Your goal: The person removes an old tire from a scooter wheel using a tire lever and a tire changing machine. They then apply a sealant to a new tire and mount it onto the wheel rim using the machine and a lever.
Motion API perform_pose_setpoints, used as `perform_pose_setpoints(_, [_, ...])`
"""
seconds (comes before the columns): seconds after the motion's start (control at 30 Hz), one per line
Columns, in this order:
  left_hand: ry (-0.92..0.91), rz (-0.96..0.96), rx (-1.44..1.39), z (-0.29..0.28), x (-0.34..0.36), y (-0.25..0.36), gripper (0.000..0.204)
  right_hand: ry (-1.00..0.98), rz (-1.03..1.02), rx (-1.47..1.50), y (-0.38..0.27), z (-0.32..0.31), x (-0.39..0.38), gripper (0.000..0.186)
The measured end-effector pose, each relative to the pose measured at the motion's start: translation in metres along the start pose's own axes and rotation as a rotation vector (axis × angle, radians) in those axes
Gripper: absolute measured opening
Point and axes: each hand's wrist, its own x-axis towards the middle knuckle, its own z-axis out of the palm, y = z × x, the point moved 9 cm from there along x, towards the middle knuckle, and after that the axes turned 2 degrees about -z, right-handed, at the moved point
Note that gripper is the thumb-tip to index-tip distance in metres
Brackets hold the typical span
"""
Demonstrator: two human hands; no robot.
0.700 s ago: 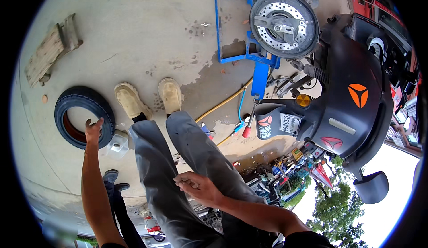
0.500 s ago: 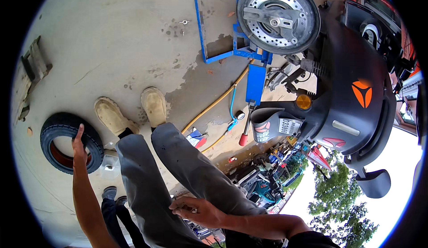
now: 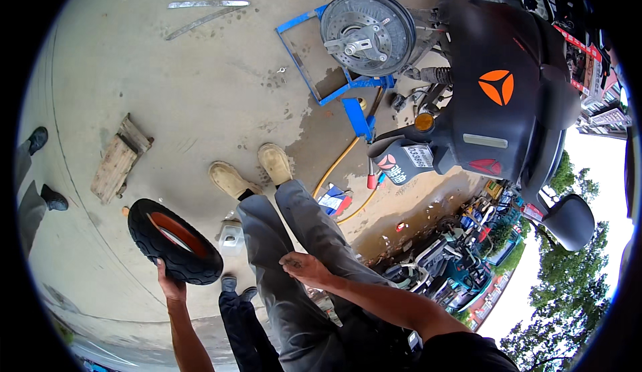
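My left hand grips a black tire with an orange inside by its tread, tilted and held up off the ground. A clear plastic container sits beside it, on the floor. My right hand hangs over my grey trouser leg with its fingers curled; I cannot make out what, if anything, is in them. My beige shoes are on the concrete just beyond the tire and container.
A dark scooter lies tipped at right, its wheel over a blue metal frame. Yellow hose, wooden boards and metal strips are on the ground. Other people's legs show at left and below.
My left hand has closed on the tire and raised it, tilting it. The view has shifted, bringing the metal strips and another person's legs at left into sight.
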Motion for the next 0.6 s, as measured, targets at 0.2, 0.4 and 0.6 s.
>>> perform_pose_setpoints(0.2, [-0.092,0.070,0.040,0.122,-0.121,0.038,0.090,0.015,-0.233,-0.012,-0.103,0.016,-0.019,0.019])
perform_pose_setpoints(0.4, [-0.208,0.224,0.055,0.250,-0.149,0.065,0.080,0.138,-0.348,0.109,-0.176,0.017,-0.045,0.022])
perform_pose_setpoints(0.6, [-0.172,0.182,0.052,0.339,-0.142,0.096,0.078,0.290,-0.509,0.110,-0.263,-0.017,-0.076,0.030])
